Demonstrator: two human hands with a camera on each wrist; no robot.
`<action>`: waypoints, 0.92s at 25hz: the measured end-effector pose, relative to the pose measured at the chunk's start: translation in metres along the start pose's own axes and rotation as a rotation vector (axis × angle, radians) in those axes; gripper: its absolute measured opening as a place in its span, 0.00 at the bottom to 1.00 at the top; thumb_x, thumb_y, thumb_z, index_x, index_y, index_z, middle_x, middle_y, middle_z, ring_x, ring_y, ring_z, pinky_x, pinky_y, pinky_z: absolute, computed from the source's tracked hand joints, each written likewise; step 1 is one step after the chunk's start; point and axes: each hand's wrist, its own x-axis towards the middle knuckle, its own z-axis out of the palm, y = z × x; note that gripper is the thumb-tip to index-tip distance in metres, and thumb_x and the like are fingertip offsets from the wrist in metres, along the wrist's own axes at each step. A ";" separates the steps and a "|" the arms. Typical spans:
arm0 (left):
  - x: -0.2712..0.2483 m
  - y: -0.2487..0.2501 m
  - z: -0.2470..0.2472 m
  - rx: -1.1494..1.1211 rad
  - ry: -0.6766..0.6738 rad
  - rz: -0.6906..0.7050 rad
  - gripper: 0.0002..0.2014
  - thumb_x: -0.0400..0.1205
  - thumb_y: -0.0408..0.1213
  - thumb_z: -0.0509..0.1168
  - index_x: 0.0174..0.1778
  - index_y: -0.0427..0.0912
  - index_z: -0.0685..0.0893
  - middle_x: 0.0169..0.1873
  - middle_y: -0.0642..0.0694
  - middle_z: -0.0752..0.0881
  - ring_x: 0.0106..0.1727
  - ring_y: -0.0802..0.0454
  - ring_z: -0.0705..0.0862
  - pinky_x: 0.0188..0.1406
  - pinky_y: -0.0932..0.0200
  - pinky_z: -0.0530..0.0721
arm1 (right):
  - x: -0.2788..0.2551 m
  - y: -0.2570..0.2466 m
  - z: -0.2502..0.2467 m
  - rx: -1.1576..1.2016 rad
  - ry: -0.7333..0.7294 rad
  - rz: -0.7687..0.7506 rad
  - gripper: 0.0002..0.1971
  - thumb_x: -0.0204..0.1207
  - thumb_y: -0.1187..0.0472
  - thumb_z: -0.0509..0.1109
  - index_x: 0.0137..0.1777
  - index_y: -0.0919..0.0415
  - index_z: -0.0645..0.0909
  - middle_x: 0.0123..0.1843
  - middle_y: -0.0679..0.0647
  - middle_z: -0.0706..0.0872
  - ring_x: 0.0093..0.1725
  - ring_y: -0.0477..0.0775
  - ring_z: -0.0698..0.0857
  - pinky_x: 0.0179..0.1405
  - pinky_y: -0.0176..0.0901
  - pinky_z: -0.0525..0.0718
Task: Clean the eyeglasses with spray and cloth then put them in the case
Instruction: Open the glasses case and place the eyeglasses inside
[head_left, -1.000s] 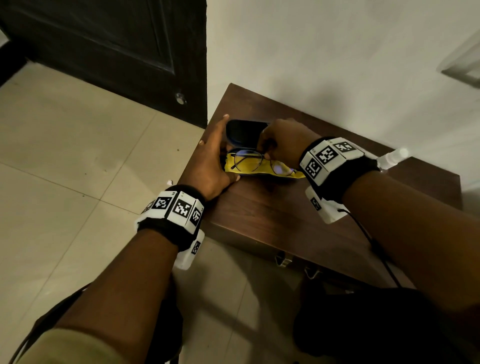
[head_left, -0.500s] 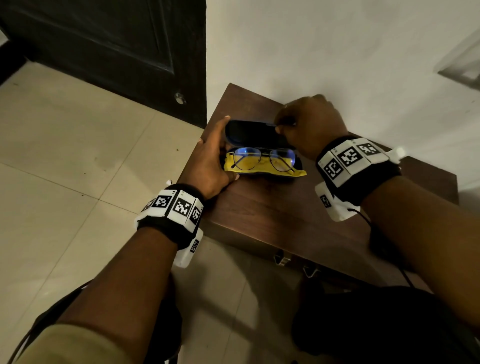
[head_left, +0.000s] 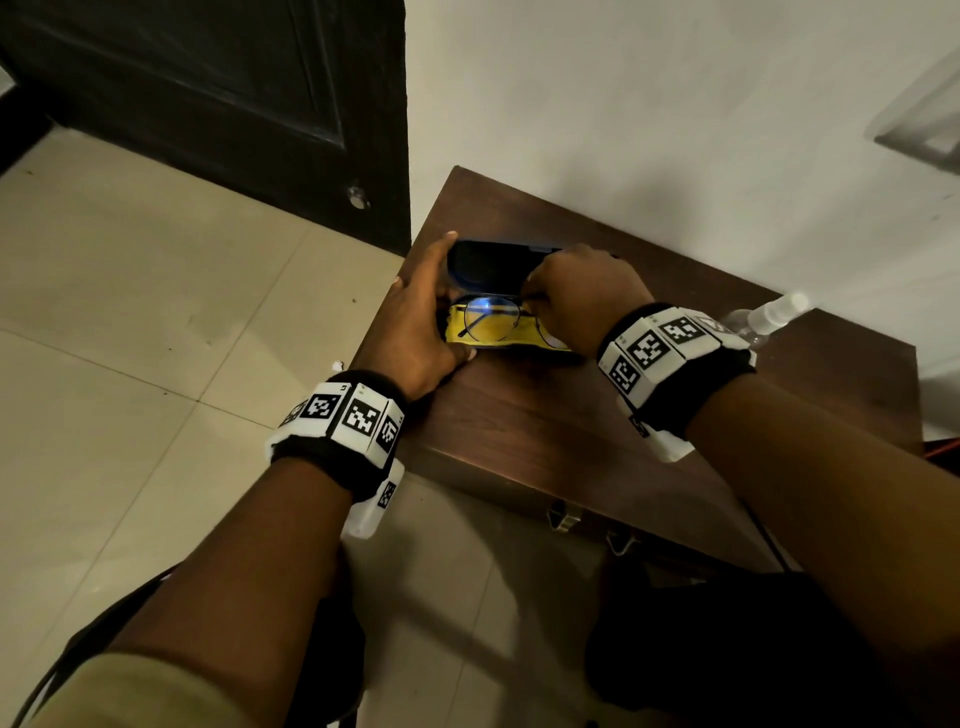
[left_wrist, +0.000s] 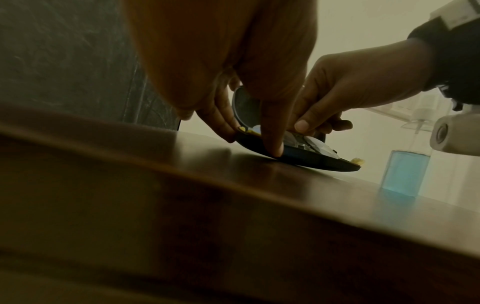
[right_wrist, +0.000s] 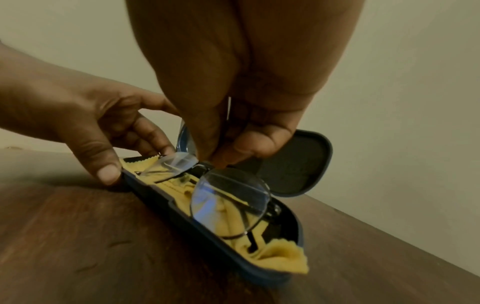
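The dark blue case (head_left: 485, 267) lies open on the wooden table (head_left: 545, 431), lid up at the back. Inside, the thin-rimmed eyeglasses (head_left: 493, 322) rest folded on the yellow cloth (head_left: 480, 340). My left hand (head_left: 441, 312) grips the case's left end, thumb on the front rim and fingers behind. My right hand (head_left: 530, 299) pinches the eyeglasses at the bridge. In the right wrist view the right hand (right_wrist: 221, 158) pinches just above the lenses of the eyeglasses (right_wrist: 231, 197), and the cloth (right_wrist: 280, 259) spills over the rim of the case (right_wrist: 161, 197).
A clear spray bottle (head_left: 769, 317) holding blue liquid (left_wrist: 405, 170) stands at the table's right, behind my right wrist. The table stands against a white wall (head_left: 649, 130). A dark door (head_left: 208, 88) and tiled floor (head_left: 130, 312) are to the left.
Half a second ago my right hand was at the lid's far right edge; it has come back down onto the eyeglasses' bridge. The left hand has kept its hold on the case.
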 end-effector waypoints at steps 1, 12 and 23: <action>0.000 0.001 -0.001 -0.001 -0.002 0.005 0.56 0.64 0.32 0.80 0.80 0.60 0.52 0.62 0.50 0.84 0.67 0.48 0.81 0.74 0.37 0.71 | 0.001 0.000 0.000 0.016 -0.013 0.009 0.12 0.78 0.58 0.65 0.57 0.49 0.87 0.54 0.58 0.87 0.51 0.65 0.86 0.48 0.50 0.82; -0.001 0.003 -0.002 -0.088 -0.012 0.014 0.50 0.64 0.30 0.80 0.77 0.56 0.60 0.58 0.53 0.82 0.60 0.54 0.82 0.64 0.50 0.81 | -0.009 0.037 -0.036 0.305 0.297 0.184 0.17 0.69 0.62 0.67 0.57 0.52 0.87 0.54 0.55 0.89 0.54 0.61 0.86 0.57 0.52 0.84; 0.005 0.004 -0.003 0.018 0.052 -0.015 0.24 0.76 0.48 0.71 0.68 0.53 0.76 0.62 0.49 0.84 0.62 0.48 0.82 0.64 0.47 0.80 | -0.027 0.047 0.012 0.167 -0.010 0.054 0.40 0.64 0.55 0.81 0.75 0.49 0.67 0.71 0.54 0.74 0.67 0.60 0.75 0.62 0.59 0.80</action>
